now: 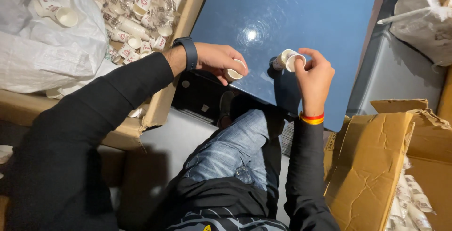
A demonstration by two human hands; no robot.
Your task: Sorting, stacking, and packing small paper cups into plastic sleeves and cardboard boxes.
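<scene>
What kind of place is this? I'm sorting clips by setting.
Likely a packing or sorting workroom: a cardboard box heaped with small paper cups, a torn carton alongside, a blue table, a cup in each hand.

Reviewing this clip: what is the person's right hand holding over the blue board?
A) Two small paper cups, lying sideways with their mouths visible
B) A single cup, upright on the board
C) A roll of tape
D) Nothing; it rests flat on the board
A: the right hand grips two small paper cups tipped sideways above the blue board, open mouths showing.
</scene>
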